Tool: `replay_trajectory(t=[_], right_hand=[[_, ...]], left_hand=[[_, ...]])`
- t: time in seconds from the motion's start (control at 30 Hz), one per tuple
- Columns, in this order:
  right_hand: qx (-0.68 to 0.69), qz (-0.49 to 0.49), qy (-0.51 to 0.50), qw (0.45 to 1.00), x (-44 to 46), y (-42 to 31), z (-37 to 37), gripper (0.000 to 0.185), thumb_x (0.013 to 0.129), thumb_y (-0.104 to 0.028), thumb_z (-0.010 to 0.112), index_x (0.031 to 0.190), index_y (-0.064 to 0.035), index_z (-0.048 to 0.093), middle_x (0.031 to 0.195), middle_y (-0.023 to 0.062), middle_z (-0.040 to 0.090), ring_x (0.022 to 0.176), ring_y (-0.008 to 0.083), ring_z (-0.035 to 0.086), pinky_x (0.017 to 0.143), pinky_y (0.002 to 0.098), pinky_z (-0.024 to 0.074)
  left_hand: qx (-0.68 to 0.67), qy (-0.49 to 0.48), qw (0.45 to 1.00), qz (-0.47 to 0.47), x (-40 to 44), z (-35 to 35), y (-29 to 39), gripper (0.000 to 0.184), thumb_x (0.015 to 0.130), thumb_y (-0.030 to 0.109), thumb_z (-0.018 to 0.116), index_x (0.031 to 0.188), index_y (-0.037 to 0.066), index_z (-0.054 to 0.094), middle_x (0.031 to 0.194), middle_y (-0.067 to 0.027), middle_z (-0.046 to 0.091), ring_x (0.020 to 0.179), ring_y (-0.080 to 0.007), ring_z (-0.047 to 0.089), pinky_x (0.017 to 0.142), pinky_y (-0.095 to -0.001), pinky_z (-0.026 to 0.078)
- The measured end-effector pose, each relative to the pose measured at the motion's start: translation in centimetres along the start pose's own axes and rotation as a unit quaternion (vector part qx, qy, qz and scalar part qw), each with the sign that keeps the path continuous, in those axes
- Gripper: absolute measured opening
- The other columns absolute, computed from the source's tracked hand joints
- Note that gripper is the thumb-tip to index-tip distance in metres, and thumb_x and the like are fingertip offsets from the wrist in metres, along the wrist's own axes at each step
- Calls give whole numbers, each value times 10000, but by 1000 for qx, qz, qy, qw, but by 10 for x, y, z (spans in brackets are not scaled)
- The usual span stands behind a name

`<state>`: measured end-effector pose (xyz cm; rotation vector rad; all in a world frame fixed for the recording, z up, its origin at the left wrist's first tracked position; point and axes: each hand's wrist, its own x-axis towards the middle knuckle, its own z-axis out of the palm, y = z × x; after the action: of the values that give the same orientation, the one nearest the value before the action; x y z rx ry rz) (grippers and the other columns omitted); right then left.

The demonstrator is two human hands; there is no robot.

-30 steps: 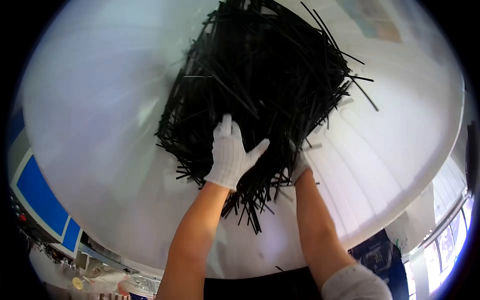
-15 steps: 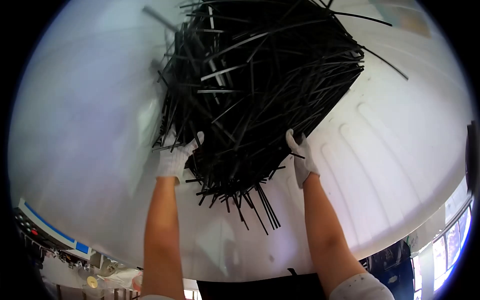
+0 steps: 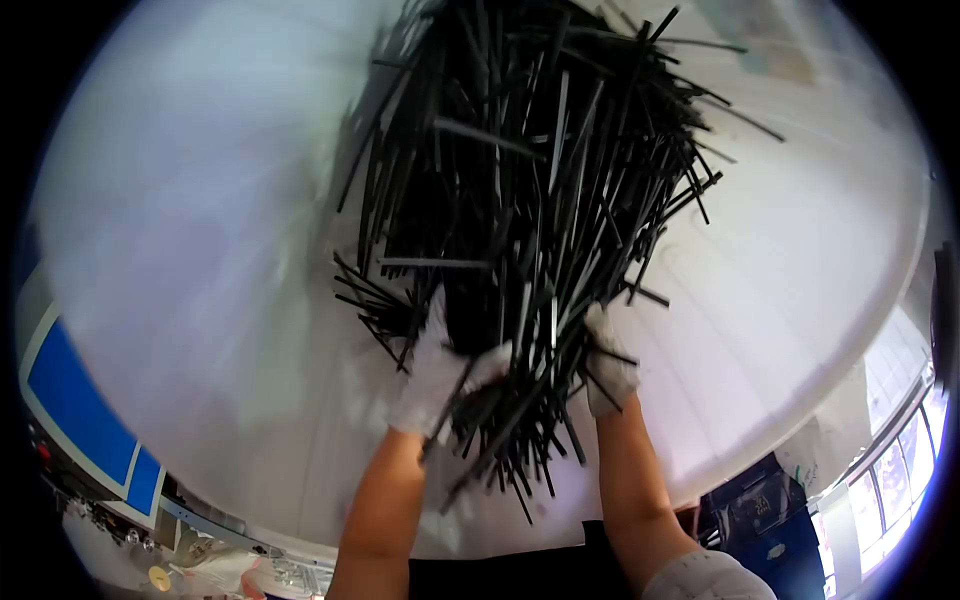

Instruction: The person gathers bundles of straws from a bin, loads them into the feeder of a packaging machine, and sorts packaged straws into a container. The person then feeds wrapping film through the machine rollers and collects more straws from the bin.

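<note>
A big heap of thin black strips (image 3: pixel 540 180) lies on a large white rounded surface (image 3: pixel 200 250). My left hand (image 3: pixel 440 375), in a white glove, is at the heap's lower left, thumb spread to the right across the strips and fingers pointing up along its edge; some strips cross in front of it. On the lower right side, my right hand (image 3: pixel 608 365), also gloved, presses against the strips with its thumb up. A few strips stick out over its palm. Its other fingers are partly hidden, so what they grip does not show.
Blue panels in a white frame (image 3: pixel 80 400) stand at the lower left, with cluttered items below them. A dark blue bag-like item (image 3: pixel 770 530) is at the lower right, near a window (image 3: pixel 900 480). The white surface's rim curves along the right.
My left hand has moved right and down, closer to my right hand, which is slightly lower. The strips between them have shifted and now lie more lengthwise.
</note>
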<state>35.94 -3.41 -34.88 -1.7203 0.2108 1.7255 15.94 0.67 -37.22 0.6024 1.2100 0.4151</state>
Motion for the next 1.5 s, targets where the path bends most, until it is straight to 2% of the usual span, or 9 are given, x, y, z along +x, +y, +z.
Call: replay_trajectory(t=[0.23, 0.37, 0.5, 0.67, 0.8, 1.03, 1.13, 1.2, 1.5], right_hand=[[-14, -65, -99, 993, -113, -17, 6, 688, 763, -257, 691, 1314, 21, 385, 1044, 28, 553, 924, 130, 522, 879, 294, 433], [-217, -146, 1, 965, 41, 6, 15, 631, 894, -251, 523, 1421, -9, 275, 1427, 180, 349, 1328, 262, 307, 1087, 348, 249], [-597, -279, 49, 751, 127, 48, -63, 452, 926, -63, 371, 1379, -65, 370, 1376, 248, 399, 1280, 352, 401, 1024, 356, 377], [-116, -18, 17, 993, 64, -5, -26, 492, 895, -119, 565, 1332, -12, 367, 1259, 123, 485, 1100, 203, 513, 965, 320, 415], [-276, -93, -63, 955, 114, 1, -29, 597, 775, -211, 752, 1246, -14, 442, 1089, 57, 577, 983, 129, 541, 887, 281, 450], [-299, -92, -170, 934, 142, -14, -46, 541, 739, -258, 783, 1140, 19, 549, 1098, 96, 629, 1013, 178, 576, 838, 285, 481], [-188, -105, -170, 962, 157, 15, -60, 538, 776, -244, 735, 1185, 39, 531, 1126, 124, 609, 1057, 200, 562, 851, 298, 479], [-135, 79, -70, 985, 122, -34, -5, 523, 772, -244, 721, 1186, 23, 548, 1095, 106, 612, 1029, 203, 568, 892, 305, 453], [-145, 42, -208, 966, 48, -22, -13, 314, 849, -282, 667, 1031, -29, 628, 964, 47, 636, 895, 123, 577, 809, 250, 476]], left_hand=[[40, -2, 999, -12, -78, 20, 25, 532, 861, 278, 638, 1302, 48, 450, 1090, -103, 599, 923, -184, 606, 794, -325, 524], [-78, 100, 987, -100, 25, -2, -47, 581, 864, 324, 608, 1324, 25, 418, 1132, -133, 531, 1007, -235, 512, 865, -338, 433], [230, 139, 938, -217, 86, -12, -7, 773, 866, 517, 562, 1402, 16, 319, 1402, -209, 366, 1323, -325, 330, 1093, -408, 274], [19, 198, 978, -66, 70, -67, -28, 722, 773, 389, 751, 1271, -29, 436, 1215, -102, 507, 1151, -174, 489, 954, -310, 433], [156, 150, 976, -34, 82, -50, -60, 808, 781, 427, 727, 1333, -45, 374, 1155, -123, 582, 1087, -210, 561, 970, -342, 428], [681, -102, 696, -204, 115, -39, -33, 863, 747, 695, 557, 1252, -1, 497, 991, -225, 636, 900, -322, 625, 817, -410, 484], [158, 172, 967, -100, 115, -44, -79, 1088, 599, 614, 780, 1303, -106, 367, 1262, -251, 493, 1130, -301, 529, 1018, -383, 392], [-3, 189, 977, -96, 120, -33, -74, 1211, 547, 610, 814, 1361, -108, 273, 1291, -242, 473, 1213, -317, 465, 1046, -380, 349], [-155, -12, 969, -190, 40, 6, -26, 883, 665, 235, 840, 1305, -102, 333, 1133, -189, 593, 1047, -232, 577, 919, -342, 465]])
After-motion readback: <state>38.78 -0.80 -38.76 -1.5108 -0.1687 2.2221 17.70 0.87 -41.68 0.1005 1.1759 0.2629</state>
